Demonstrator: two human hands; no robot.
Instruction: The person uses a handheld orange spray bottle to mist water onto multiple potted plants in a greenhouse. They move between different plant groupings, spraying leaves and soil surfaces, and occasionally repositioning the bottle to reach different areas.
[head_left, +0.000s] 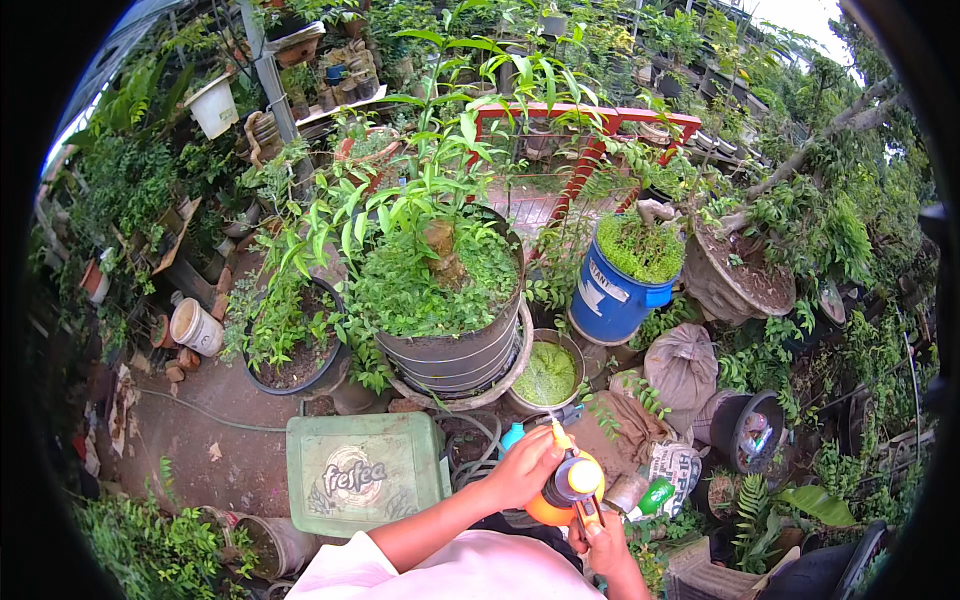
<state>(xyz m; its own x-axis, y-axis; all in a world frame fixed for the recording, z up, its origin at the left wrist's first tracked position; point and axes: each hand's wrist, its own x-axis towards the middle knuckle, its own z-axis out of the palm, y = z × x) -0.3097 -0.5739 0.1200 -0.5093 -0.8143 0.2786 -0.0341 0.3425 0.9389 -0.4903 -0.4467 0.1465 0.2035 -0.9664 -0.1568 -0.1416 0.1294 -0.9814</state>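
Observation:
An orange pressure sprayer (541, 513) with a black collar and a yellow nozzle is in front of my body. My left hand (523, 463) has its fingers around the yellow nozzle (559, 435). Around the sprayer's handle, at the near side, my right hand (604, 546) is closed. A pale mist or jet leaves the nozzle tip towards a round basin (517, 402) filled with small green floating plants (546, 373). Part of the sprayer body is hidden by my hands. Beside my left hand stands a turquoise bottle (511, 435).
A green plastic crate lid (315, 457) lies at left. A large black planter (450, 361) and a blue bucket (609, 304) with plants stand ahead. Tied sacks (681, 367) and a black bucket (739, 427) are at right. A hose (217, 416) crosses the ground.

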